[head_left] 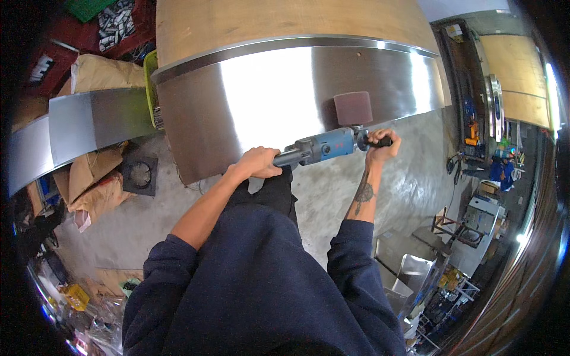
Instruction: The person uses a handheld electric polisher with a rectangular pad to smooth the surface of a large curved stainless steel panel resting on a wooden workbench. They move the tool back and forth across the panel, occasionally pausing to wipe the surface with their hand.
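A blue and grey handheld drum sander (325,146) lies crosswise in front of me, held in both hands. My left hand (261,162) wraps round its grey rear handle. Out at the right, my right hand (384,145) is closed on the black side handle by the tool's head. The reddish-brown abrasive drum (353,107) points away from me and sits over the near right part of a shiny metal sheet (190,101); whether it touches cannot be told. This sheet has a raised far edge and lies on a wooden-topped table (297,18).
Left of the table are a yellow-green bin (151,83), a metal panel (98,118), brown paper sacks (98,187) and red crates (119,26) with metal parts. Folded metal pieces (412,270) stand at the lower right. Tools, including an orange one (472,133), lie farther right.
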A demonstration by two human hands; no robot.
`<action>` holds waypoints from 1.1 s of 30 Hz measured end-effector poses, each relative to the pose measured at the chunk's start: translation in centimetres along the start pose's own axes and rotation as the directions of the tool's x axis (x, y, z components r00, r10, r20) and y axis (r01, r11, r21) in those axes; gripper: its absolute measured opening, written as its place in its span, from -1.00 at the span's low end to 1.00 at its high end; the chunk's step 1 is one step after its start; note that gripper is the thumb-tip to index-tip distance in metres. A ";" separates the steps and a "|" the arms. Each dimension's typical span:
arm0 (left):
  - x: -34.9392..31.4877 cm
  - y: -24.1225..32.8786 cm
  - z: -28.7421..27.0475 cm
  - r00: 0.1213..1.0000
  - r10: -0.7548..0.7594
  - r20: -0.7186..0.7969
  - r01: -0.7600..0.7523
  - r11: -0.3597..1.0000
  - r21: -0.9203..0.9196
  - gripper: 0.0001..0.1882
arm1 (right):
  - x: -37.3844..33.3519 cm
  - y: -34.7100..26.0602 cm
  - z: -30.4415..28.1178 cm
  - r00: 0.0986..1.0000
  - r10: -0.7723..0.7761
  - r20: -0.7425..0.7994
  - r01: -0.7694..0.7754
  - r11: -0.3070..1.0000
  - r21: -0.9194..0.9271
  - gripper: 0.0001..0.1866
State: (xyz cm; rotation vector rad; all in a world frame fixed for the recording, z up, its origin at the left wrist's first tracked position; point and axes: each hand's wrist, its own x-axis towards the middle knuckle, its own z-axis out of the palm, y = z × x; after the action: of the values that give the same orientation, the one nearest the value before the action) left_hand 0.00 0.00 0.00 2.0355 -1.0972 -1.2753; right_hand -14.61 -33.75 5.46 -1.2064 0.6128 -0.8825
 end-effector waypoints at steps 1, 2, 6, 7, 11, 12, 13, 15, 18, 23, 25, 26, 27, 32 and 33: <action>0.0 -0.4 0.2 1.000 -0.001 0.005 0.001 1.000 -0.001 -0.48 | -0.2 0.0 0.3 1.000 0.000 0.005 0.000 1.000 0.014 -0.54; -0.1 -0.9 0.5 1.000 -0.003 0.010 0.003 1.000 -0.002 -0.47 | -0.4 -0.1 0.6 1.000 -0.001 0.011 0.000 1.000 0.027 -0.55; -2.6 -0.2 -0.2 1.000 -0.005 -0.021 0.004 0.999 -0.033 -0.48 | -1.3 -1.2 1.8 1.000 0.000 -0.002 0.000 1.000 -0.020 -0.55; -3.1 0.2 -0.1 1.000 -0.010 -0.008 0.010 0.999 -0.048 -0.49 | -1.8 -1.6 1.8 1.000 0.017 0.000 -0.017 1.000 -0.023 -0.54; -4.8 1.0 -1.3 1.000 -0.013 -0.005 0.013 0.997 -0.071 -0.48 | -2.3 -2.8 2.8 0.999 0.036 -0.001 -0.036 0.999 -0.023 -0.52; -5.0 1.2 -1.7 1.000 -0.025 -0.002 0.025 0.997 -0.070 -0.48 | -2.3 -3.2 3.1 0.999 0.028 0.023 -0.028 0.999 -0.040 -0.52; -5.3 1.5 -2.0 0.999 -0.037 0.000 0.037 0.997 -0.069 -0.48 | -2.3 -3.5 3.3 0.999 0.021 0.047 -0.019 0.998 -0.057 -0.51; -5.9 1.9 -2.6 0.999 -0.052 -0.005 0.051 0.997 -0.057 -0.48 | -2.4 -4.1 3.7 0.996 0.022 0.082 -0.016 0.998 -0.066 -0.51; -6.8 2.5 -3.4 0.997 -0.077 -0.003 0.077 0.996 -0.047 -0.44 | -2.3 -4.7 4.2 0.993 0.031 0.118 -0.025 0.998 -0.050 -0.51; -7.9 2.7 -4.0 0.989 -0.147 -0.001 0.146 0.986 -0.086 -0.38 | -2.2 -5.5 5.1 0.987 0.073 0.146 -0.068 0.997 -0.042 -0.51; -8.6 3.2 -4.7 0.988 -0.152 -0.009 0.151 0.986 -0.073 -0.39 | -2.4 -6.2 5.6 0.984 0.077 0.161 -0.069 0.996 -0.056 -0.51; -8.8 3.5 -5.0 0.988 -0.155 -0.013 0.153 0.986 -0.067 -0.39 | -2.5 -6.6 5.8 0.983 0.079 0.168 -0.069 0.996 -0.063 -0.50; -8.9 3.3 -5.1 0.988 -0.152 -0.014 0.150 0.986 -0.077 -0.38 | -2.5 -6.9 5.9 0.980 0.084 0.179 -0.074 0.995 -0.064 -0.50; -8.5 3.0 -5.1 0.981 -0.189 -0.030 0.186 0.978 -0.091 -0.39 | -2.4 -7.4 5.5 0.960 0.128 0.251 -0.102 0.988 -0.112 -0.52; -8.1 3.0 -5.1 0.982 -0.187 -0.021 0.185 0.979 -0.084 -0.40 | -2.3 -7.3 5.4 0.958 0.128 0.257 -0.101 0.988 -0.115 -0.52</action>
State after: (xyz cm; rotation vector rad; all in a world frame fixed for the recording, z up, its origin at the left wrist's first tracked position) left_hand 1.57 5.09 8.53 2.1274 -0.8429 -1.3529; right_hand -13.37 -29.70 13.86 -1.3389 0.5097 -0.5859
